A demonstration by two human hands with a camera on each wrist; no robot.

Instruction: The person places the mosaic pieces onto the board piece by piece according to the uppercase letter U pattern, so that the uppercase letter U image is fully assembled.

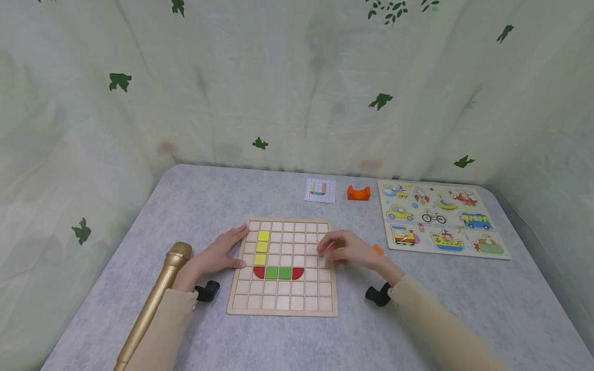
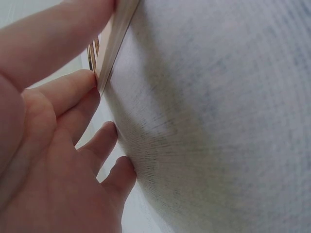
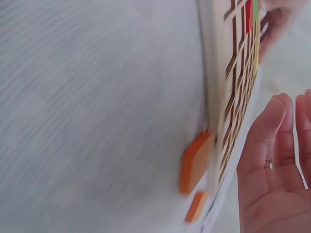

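Observation:
A wooden grid board (image 1: pixel 283 313) lies on the table. In it sit a column of yellow squares (image 1: pixel 262 247), two green squares (image 1: pixel 278 272) and a red rounded piece (image 1: pixel 298 273) at each end of the green row. My left hand (image 1: pixel 218 253) rests along the board's left edge, fingers spread; in the left wrist view its fingertips (image 2: pixel 87 80) touch the rim. Over the board's right edge hovers my right hand (image 1: pixel 345 250), fingers bent loosely, with nothing visible in them. Beside that edge lie orange blocks (image 3: pixel 196 162), partly hidden by the hand in the head view.
A small pattern card (image 1: pixel 319 190) and an orange curved block (image 1: pixel 359 194) lie behind the board. To the right is a vehicle picture puzzle (image 1: pixel 445 219). A gold microphone (image 1: pixel 155 296) lies by the left forearm. A leaf-patterned curtain (image 1: pixel 297 103) surrounds the table.

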